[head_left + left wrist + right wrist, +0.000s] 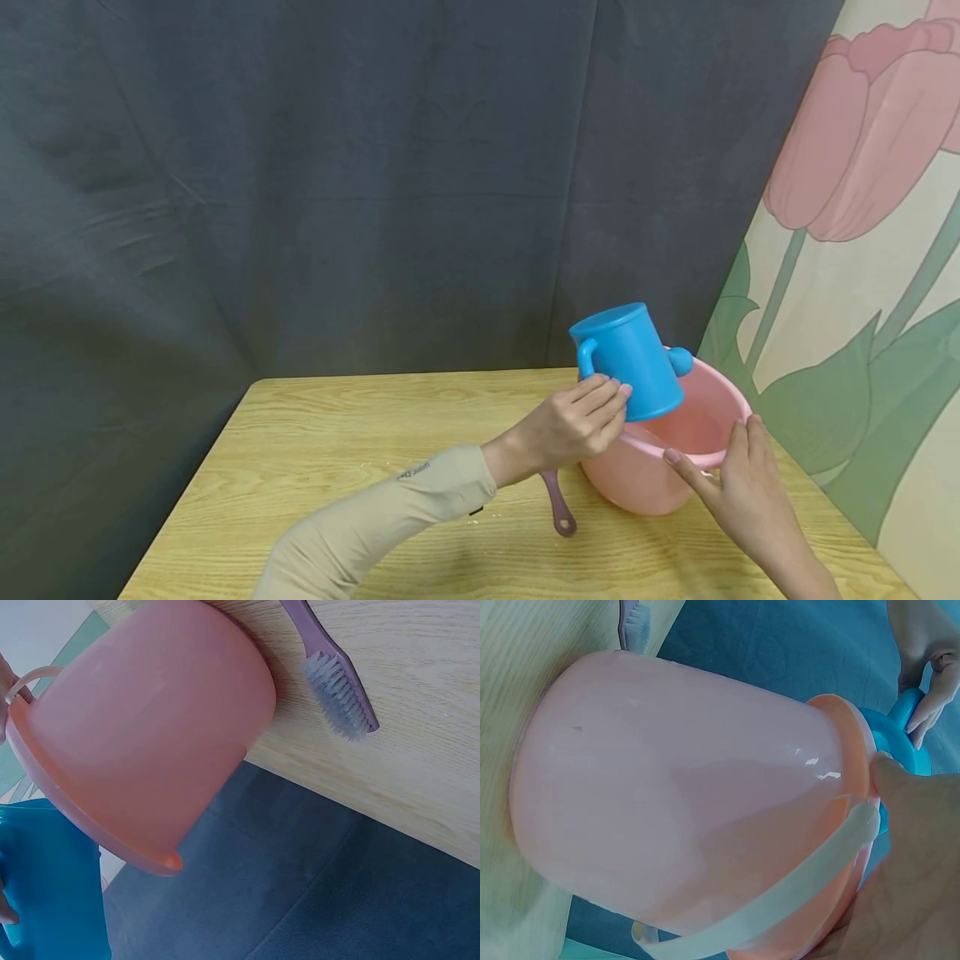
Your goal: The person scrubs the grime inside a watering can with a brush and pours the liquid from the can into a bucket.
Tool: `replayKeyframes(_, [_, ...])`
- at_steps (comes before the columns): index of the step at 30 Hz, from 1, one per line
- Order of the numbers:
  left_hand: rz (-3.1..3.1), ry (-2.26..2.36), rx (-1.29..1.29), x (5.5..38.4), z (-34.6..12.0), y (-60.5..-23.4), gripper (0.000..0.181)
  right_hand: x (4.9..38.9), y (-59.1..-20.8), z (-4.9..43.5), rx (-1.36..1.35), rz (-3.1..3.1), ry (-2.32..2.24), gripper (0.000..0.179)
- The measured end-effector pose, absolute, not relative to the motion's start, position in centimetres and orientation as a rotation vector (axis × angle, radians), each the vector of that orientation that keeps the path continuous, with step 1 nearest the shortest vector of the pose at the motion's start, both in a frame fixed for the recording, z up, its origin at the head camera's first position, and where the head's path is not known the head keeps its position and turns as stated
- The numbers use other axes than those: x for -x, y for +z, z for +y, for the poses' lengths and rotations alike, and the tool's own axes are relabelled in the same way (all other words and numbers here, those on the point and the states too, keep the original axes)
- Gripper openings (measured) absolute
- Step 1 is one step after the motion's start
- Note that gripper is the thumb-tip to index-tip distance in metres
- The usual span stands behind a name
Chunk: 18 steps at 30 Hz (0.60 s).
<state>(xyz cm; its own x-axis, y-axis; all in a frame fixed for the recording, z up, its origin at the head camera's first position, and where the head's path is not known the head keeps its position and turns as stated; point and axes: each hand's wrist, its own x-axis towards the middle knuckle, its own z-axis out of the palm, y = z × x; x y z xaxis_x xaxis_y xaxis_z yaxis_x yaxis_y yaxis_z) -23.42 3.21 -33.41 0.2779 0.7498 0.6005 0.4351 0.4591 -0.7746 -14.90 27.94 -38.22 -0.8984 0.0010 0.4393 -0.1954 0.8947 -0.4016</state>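
In the head view a blue watering can (633,362) with a rounded spout end is held tilted above the pink bucket (637,483). My left hand (581,421) grips the can's handle at its left side. My right hand (742,483) holds the bucket's rim at the near right, the thumb and fingers spread along it. The bucket stands upright on the table and its white carrying handle (772,900) hangs down outside. Clear liquid seems to lie inside the bucket. The can (56,885) also shows at the lower left of the left wrist view.
A purple brush (337,682) with pale bristles lies on the wooden table (337,433), left of the bucket. Small wet-looking specks dot the tabletop. A dark curtain (375,183) hangs behind, and a tulip-painted wall (862,333) rises at the right.
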Motion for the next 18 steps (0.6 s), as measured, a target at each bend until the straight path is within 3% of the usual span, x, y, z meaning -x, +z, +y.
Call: replayKeyframes(18, [-1.340, 0.309, 1.171, 23.27, 3.11, -33.41, 0.015, 14.86, -38.06, 27.98, -0.136, -2.643, 0.626, 0.103])
